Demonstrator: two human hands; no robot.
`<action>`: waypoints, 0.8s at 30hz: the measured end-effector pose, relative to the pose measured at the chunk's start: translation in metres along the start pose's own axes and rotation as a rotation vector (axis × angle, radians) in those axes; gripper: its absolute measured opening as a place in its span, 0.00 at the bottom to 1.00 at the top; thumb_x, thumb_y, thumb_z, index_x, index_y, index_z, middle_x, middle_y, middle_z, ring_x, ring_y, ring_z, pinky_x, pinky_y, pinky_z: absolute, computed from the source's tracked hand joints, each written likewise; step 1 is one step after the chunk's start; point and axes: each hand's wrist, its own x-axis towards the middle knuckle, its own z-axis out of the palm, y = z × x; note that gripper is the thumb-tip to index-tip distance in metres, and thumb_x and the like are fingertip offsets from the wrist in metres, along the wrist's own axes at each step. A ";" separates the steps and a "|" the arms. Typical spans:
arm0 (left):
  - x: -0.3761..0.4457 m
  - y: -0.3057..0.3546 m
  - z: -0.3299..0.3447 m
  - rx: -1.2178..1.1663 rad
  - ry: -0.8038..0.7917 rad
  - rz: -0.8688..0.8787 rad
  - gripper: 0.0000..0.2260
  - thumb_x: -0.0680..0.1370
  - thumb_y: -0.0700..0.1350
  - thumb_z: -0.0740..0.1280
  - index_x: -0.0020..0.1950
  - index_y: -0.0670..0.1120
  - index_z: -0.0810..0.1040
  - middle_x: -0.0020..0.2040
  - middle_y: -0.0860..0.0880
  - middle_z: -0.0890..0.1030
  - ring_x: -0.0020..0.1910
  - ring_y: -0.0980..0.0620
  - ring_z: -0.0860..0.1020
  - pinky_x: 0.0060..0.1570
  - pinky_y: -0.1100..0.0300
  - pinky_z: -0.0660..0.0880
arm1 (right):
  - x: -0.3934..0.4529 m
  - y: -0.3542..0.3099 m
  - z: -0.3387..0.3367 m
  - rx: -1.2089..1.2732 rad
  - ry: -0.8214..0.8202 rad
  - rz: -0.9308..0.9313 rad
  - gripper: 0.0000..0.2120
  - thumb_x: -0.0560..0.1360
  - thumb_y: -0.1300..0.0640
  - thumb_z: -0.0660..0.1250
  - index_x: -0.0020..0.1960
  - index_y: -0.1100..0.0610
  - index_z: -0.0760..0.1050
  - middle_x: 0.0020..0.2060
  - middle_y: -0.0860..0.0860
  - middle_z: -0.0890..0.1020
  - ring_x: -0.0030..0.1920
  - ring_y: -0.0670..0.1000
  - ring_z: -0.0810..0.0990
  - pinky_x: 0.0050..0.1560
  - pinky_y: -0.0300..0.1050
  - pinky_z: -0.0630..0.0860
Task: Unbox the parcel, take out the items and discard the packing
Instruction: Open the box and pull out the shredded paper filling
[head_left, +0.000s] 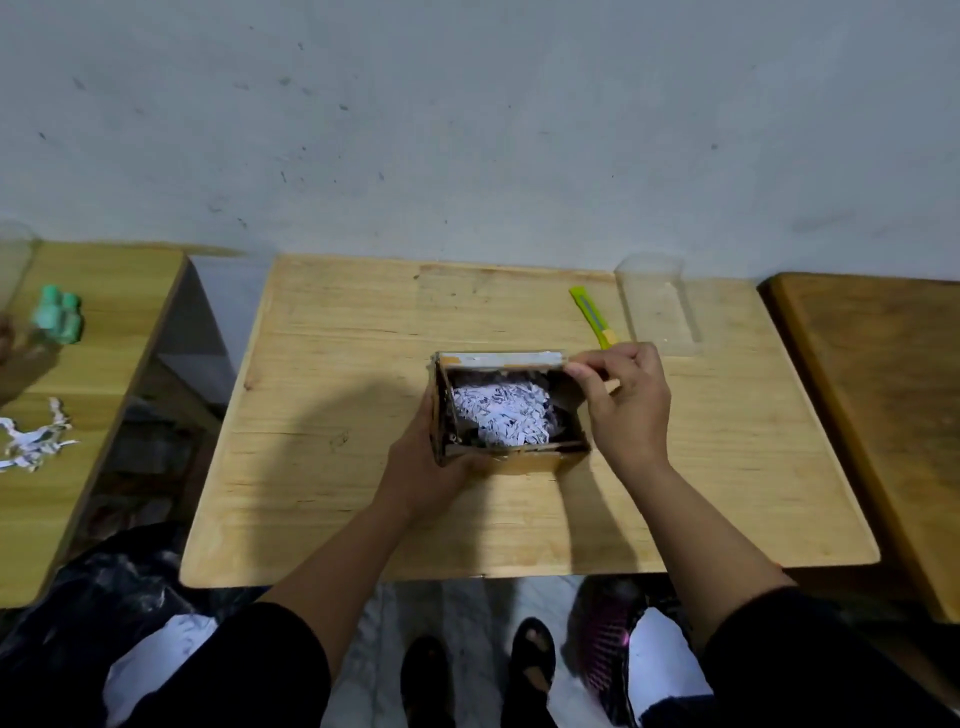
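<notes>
The cardboard box (511, 410) is sitting in the middle of the frame on the wooden table (363, 519), already open, but shredded paper (498, 410) is filling it and no item is showing yet. The left hand (423, 462) is gripping the box's left side, while the right hand (621, 400) is pinching the far right flap corner.

Dim, flat indoor light, perhaps from above and behind; a broad soft shadow falls across the worktop (322, 364). Wide-angle bending curves the edges, and the corners are blurred.
</notes>
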 end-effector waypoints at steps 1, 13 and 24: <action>0.000 0.000 0.000 0.003 -0.005 -0.002 0.46 0.65 0.50 0.77 0.75 0.57 0.54 0.60 0.58 0.77 0.57 0.60 0.73 0.53 0.71 0.65 | 0.011 -0.006 0.000 0.010 0.007 0.004 0.03 0.71 0.58 0.71 0.44 0.56 0.83 0.42 0.45 0.71 0.43 0.44 0.74 0.50 0.37 0.73; 0.011 0.014 -0.009 0.258 0.122 0.212 0.37 0.70 0.59 0.68 0.72 0.43 0.62 0.68 0.44 0.71 0.66 0.55 0.67 0.63 0.71 0.60 | 0.083 0.003 0.030 -0.178 -0.488 -0.144 0.21 0.73 0.55 0.68 0.65 0.55 0.71 0.61 0.60 0.73 0.60 0.58 0.76 0.65 0.50 0.71; 0.060 0.050 0.025 0.703 -0.380 -0.005 0.51 0.68 0.55 0.74 0.76 0.44 0.41 0.76 0.44 0.48 0.75 0.46 0.49 0.74 0.53 0.53 | 0.053 0.044 0.043 -0.583 -1.157 -0.499 0.51 0.66 0.41 0.72 0.75 0.51 0.42 0.73 0.55 0.55 0.72 0.57 0.59 0.72 0.50 0.61</action>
